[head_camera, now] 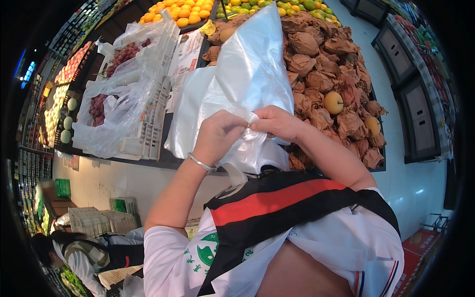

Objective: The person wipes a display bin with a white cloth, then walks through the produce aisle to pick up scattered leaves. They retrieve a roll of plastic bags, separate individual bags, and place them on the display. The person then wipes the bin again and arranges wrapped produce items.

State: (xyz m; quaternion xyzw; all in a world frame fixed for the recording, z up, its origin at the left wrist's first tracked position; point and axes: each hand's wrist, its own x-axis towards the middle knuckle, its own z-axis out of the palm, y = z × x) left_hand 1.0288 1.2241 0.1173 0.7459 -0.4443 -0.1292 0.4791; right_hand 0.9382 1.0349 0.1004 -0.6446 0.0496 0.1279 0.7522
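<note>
A large, translucent plastic bag (252, 63) spreads out before me over the edge of the fruit stand. My left hand (219, 135), with a silver bracelet at the wrist, pinches gathered plastic between thumb and fingers. Close beside it, my right hand (276, 119) pinches the same bunched part, fingertips nearly touching those of the left. Whether this is one bag or several layers, I cannot tell. Round fruits in brown paper wrappers (321, 80) are heaped to the right, among them a bare yellow-brown pear (333, 103). The bag hides part of that heap.
At left stands a white plastic crate (150, 130) lined with clear film, holding red grapes (124, 57). Oranges (183, 13) and green citrus (297, 5) lie at the back. A person (89, 252) bends at lower left near stacked crates (92, 221). Dark cabinets (417, 115) stand across the right aisle.
</note>
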